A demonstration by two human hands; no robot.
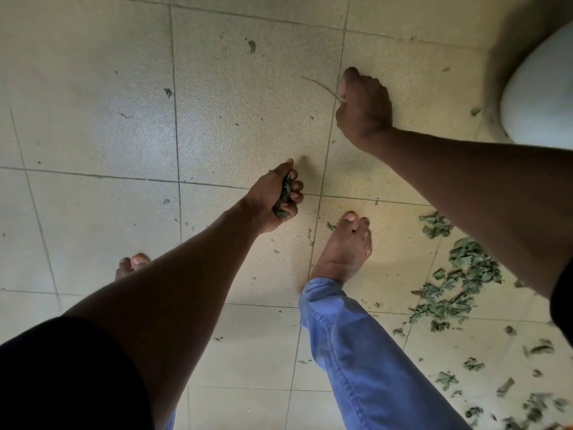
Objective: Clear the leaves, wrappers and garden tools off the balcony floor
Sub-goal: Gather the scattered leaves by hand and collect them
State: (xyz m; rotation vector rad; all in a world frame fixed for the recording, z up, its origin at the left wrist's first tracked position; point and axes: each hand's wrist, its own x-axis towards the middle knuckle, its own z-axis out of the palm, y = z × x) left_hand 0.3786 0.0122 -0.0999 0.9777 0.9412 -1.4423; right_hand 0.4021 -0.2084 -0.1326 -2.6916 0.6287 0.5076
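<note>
My left hand hangs over the middle of the tiled floor, closed around a wad of dark green leaves. My right hand is further out, low over the tiles, its fingers curled on the end of a thin dry stem that lies across the tile to its left. A heap of crumpled green leaves lies on the floor at the right, partly under my right forearm. Small leaf scraps dot the tiles further away.
A white rounded container stands at the upper right edge. My bare right foot and blue trouser leg are planted in the middle; the toes of my left foot show behind my left arm. More leaf bits scatter at the lower right.
</note>
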